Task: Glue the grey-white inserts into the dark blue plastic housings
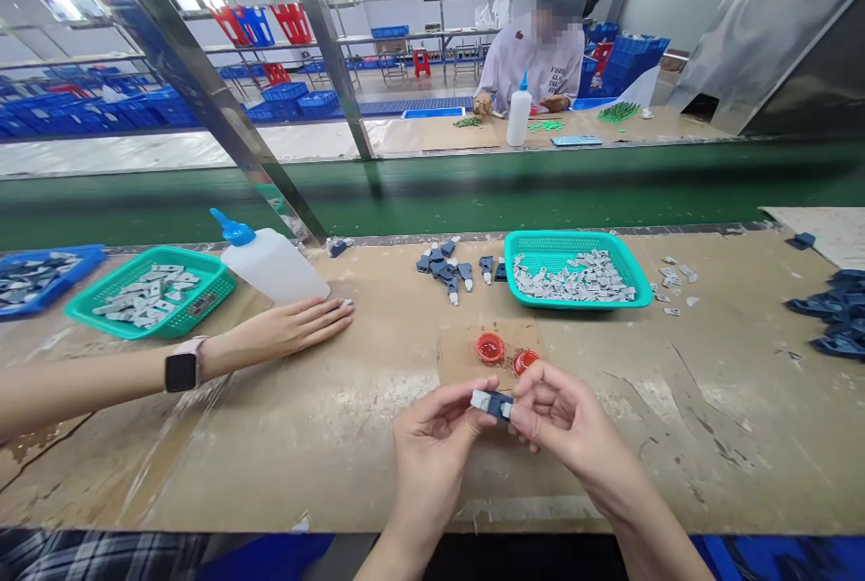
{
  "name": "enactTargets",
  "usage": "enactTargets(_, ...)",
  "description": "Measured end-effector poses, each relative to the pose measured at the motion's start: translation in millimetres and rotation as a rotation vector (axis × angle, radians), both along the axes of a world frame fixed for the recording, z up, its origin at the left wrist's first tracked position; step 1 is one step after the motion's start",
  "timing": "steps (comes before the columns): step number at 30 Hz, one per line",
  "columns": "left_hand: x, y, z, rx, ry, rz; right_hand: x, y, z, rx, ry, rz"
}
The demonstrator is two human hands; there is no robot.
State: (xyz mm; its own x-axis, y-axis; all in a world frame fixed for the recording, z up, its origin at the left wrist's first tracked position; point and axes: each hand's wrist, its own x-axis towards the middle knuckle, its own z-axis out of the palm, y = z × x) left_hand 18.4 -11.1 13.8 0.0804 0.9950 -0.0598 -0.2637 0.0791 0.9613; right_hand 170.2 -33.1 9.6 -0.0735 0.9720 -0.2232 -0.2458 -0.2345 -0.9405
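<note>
Near the front of the table my left hand [436, 437] pinches a small dark blue and light grey plastic part [498, 405] between thumb and fingers. The fingers of my right hand [564, 419] are closed on its other end, at a small pale piece. Just beyond my hands, two small red caps [490, 348] with red contents sit on a cardboard piece [456, 367]. Farther back lies a pile of similar dark blue and grey parts [442, 270]. To its right, a green basket [578, 302] holds many small light grey pieces.
A co-worker's hand [301, 329] rests on the table at left, beside a tilted white bottle [274, 266] with a blue nozzle. Another green basket [209, 320] and a blue tray [87, 258] stand there. Dark blue parts [838, 315] lie at right. Across the green belt [432, 189] sits another person [533, 68].
</note>
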Motion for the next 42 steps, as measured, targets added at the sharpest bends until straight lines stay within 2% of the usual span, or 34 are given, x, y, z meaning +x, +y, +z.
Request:
enactTargets(3, 0, -2, 0.7, 0.032, 0.019, 0.008, -3, -1, 1.8, -0.027, -0.002, 0.057)
enactTargets(9, 1, -11, -1.9, 0.030, 0.044, 0.068, -10, -4, 4.8, -0.033, 0.025, 0.038)
enactTargets(18, -8, -5, -7.8, 0.090, 0.060, 0.003, -19, -8, 12.3, -0.024, 0.040, -0.044)
enactTargets(25, -8, -6, 2.5, 0.235, 0.145, 0.045, -22, -12, 15.1, -0.032, -0.020, -0.197)
enactTargets(30, -8, -5, -5.2, 0.456, 0.212, 0.054, -29, -17, 19.9, -0.042, -0.073, -0.305)
enactTargets(34, -10, -6, -10.7, 0.539, 0.262, 0.067, -37, -20, 25.0, 0.000, -0.139, -0.388)
enactTargets(42, -16, 0, -6.4, 0.645, 0.277, -0.050, -24, -15, 15.2, -0.076, 0.013, -0.313)
